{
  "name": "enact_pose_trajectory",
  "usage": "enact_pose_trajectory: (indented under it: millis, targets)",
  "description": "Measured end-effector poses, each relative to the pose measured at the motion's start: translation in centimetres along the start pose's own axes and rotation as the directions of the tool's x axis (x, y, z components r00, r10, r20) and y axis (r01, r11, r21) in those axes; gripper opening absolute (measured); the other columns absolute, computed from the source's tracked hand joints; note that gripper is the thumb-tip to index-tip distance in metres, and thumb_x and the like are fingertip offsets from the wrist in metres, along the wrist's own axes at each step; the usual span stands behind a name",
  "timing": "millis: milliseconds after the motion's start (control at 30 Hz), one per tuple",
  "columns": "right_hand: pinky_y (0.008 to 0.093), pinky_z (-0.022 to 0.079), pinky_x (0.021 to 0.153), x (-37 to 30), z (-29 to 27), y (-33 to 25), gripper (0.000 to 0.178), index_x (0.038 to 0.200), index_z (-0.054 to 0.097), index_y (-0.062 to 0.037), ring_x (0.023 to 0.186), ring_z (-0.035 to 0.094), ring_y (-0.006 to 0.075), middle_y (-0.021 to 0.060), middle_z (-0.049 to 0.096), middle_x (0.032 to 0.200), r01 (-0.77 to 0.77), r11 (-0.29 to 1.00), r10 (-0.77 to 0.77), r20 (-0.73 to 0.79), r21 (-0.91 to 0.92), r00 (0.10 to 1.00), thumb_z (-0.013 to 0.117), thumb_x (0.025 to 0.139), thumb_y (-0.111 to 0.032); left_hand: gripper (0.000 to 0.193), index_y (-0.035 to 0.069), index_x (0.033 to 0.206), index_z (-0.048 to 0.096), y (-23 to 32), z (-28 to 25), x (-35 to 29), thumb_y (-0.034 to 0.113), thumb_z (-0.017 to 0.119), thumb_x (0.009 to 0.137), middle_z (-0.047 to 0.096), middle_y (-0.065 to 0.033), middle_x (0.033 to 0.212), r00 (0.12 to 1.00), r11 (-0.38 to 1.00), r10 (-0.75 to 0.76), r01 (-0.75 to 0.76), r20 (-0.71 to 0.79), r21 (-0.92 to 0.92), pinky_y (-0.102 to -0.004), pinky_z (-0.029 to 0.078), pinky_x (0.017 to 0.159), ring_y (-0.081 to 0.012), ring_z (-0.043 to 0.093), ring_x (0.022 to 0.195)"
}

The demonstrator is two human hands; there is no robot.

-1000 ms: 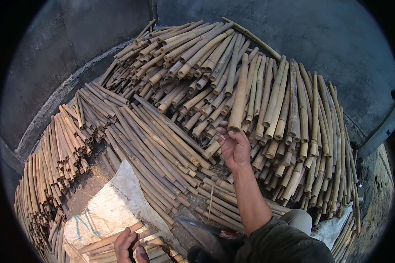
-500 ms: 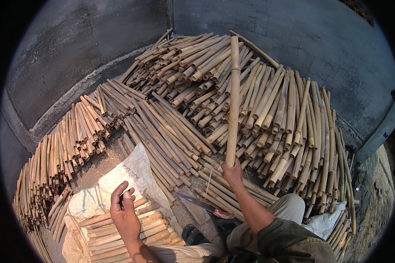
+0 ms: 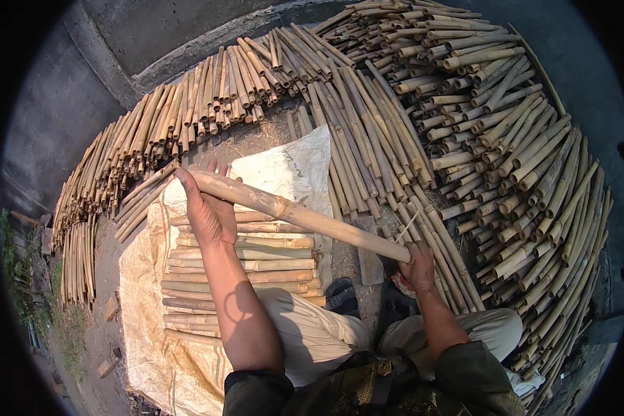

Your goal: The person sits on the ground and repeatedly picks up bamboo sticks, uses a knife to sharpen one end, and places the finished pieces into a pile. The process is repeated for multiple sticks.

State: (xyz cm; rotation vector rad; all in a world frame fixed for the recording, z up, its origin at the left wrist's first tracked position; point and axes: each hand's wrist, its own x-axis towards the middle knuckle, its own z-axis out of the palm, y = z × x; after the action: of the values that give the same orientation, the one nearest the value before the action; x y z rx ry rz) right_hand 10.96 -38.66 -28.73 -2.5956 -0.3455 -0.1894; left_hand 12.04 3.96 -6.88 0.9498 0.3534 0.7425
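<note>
A bamboo pole [image 3: 305, 216] slants across in front of me, its far-left end higher in view than its right end. My right hand [image 3: 417, 267] is closed around the right end. My left hand [image 3: 211, 211] is under the other end, palm up, the thumb at one side and fingertips showing beyond the pole; it supports that end. Beneath the left forearm, several cut bamboo pieces [image 3: 277, 265] lie side by side on a pale woven sack [image 3: 142, 277].
Stacked bamboo poles [image 3: 527, 159] rise at the right. More bamboo [image 3: 180, 118] leans in a row along the grey wall [image 3: 166, 35]. Long poles [image 3: 367, 139] lie between them. A flat board [image 3: 369, 267] is on the ground near my sandals [image 3: 341, 297].
The pole has swung from upright in my right hand to lying across, and its far end now meets my left hand, which was empty. The view has turned left.
</note>
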Motion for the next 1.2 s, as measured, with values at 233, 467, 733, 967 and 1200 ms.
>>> enact_pose_trajectory:
  millis: [233, 467, 733, 967, 1200]
  targets:
    - [0.0498, 0.050, 0.099, -3.1, 3.4, 1.3, 0.066, 0.135, 0.053, -0.0068, 0.119, 0.059, 0.0394, 0.0195, 0.056, 0.129, -0.340, 0.928, 0.364, 0.176, -0.151, 0.915, 0.083, 0.082, -0.032, 0.063, 0.002, 0.137, 0.042, 0.4, -2.9, 0.8, 0.046, 0.068, 0.100, 0.045, -0.0153, 0.127, 0.971, 0.991, 0.130, -0.136, -0.201, -0.014, -0.0555, 0.046, 0.108, -0.0311, 0.050, 0.118]
    - [0.0498, 0.051, 0.100, -6.7, 6.5, 2.9, 0.059, 0.129, 0.058, -0.0027, 0.118, 0.064, 0.0370, 0.0189, 0.060, 0.128, -0.316, 0.880, 0.460, 0.471, -0.354, 0.753, 0.074, 0.088, -0.042, 0.056, 0.002, 0.139, 0.042, -0.1, 0.5, -1.5, 0.041, 0.063, 0.104, 0.048, -0.0151, 0.123, 0.989, 0.984, 0.138, -0.143, -0.049, -0.108, -0.0582, 0.047, 0.108, -0.0293, 0.052, 0.113]
    - [0.0478, 0.052, 0.097, -4.1, -2.5, -2.3, 0.057, 0.122, 0.064, 0.0036, 0.108, 0.069, 0.0414, 0.0267, 0.072, 0.115, -0.546, 0.821, 0.528, 0.588, -0.168, 0.613, 0.068, 0.089, -0.042, 0.044, 0.004, 0.134, 0.046, -1.4, 5.1, -4.7, 0.033, 0.062, 0.106, 0.054, -0.0129, 0.115, 0.981, 0.979, 0.193, -0.192, 0.021, -0.063, -0.0530, 0.053, 0.103, -0.0253, 0.059, 0.107]
    - [0.0427, 0.055, 0.080, -7.2, -13.4, -8.2, 0.032, 0.111, 0.070, -0.0053, 0.090, 0.071, 0.0381, 0.0206, 0.072, 0.096, -0.404, 0.863, 0.231, 0.474, 0.303, 0.850, 0.073, 0.089, -0.028, 0.025, 0.000, 0.116, 0.056, -1.7, 7.7, -7.9, 0.023, 0.058, 0.106, 0.057, -0.0108, 0.104, 0.971, 0.990, 0.132, -0.120, 0.202, -0.071, -0.0462, 0.053, 0.102, -0.0232, 0.061, 0.101]
    - [0.0386, 0.054, 0.069, -8.1, -14.1, -9.7, 0.025, 0.107, 0.070, -0.0042, 0.075, 0.068, 0.0320, 0.0152, 0.069, 0.083, -0.231, 0.800, 0.047, 0.327, 0.553, 0.944, 0.074, 0.091, -0.022, 0.033, 0.006, 0.103, 0.056, -1.4, 9.5, -9.4, 0.039, 0.058, 0.107, 0.056, -0.0073, 0.094, 0.981, 0.991, 0.130, -0.123, 0.145, -0.056, -0.0444, 0.050, 0.100, -0.0213, 0.058, 0.093]
